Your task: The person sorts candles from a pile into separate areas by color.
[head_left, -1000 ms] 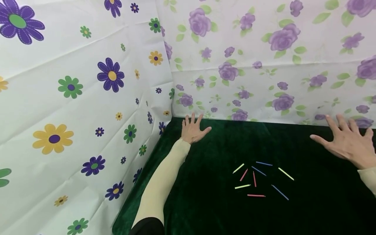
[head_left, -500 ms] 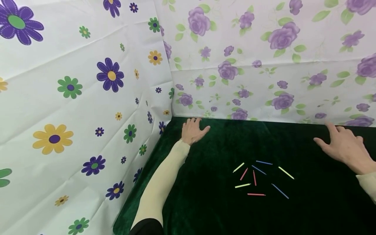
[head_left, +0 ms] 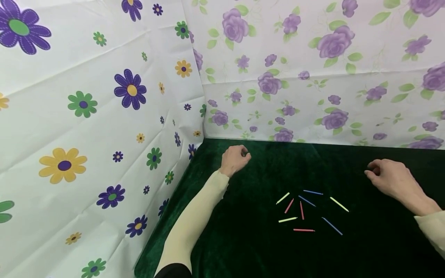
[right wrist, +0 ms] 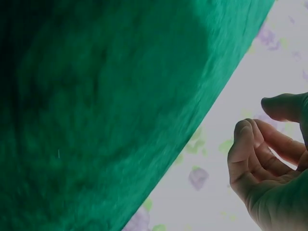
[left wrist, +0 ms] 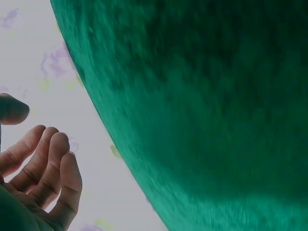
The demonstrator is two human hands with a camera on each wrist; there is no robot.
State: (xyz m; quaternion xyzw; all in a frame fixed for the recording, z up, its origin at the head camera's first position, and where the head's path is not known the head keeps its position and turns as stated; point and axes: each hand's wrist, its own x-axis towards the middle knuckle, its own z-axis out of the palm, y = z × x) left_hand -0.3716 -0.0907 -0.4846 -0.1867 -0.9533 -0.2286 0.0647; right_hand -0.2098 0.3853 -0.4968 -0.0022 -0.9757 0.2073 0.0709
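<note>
Slim coloured sticks, each with a small narrow tip, lie loosely scattered on a dark green velvety cloth (head_left: 257,243) in the head view: three yellow sticks (head_left: 287,220), three red sticks (head_left: 304,230) and three blue sticks (head_left: 332,226). Up and to the left of them, my left hand (head_left: 234,160) hovers over the cloth's far part, fingers loosely bent. My right hand (head_left: 393,179) is on the other side, beyond the rightmost yellow stick, its fingers also loosely curled. Both wrist views show the left hand (left wrist: 43,178) and right hand (right wrist: 274,168) holding nothing, thumbs apart from the fingers.
A white sheet with purple, green and yellow daisies (head_left: 69,131) hangs along the left side. Behind the cloth's far edge stands a white sheet with purple roses (head_left: 299,100). The two meet at the far left corner.
Both hands were spread with fingers straight; the fingers have since bent inward. My right hand has drawn back toward me, the left slightly back and right. The sticks lie as before.
</note>
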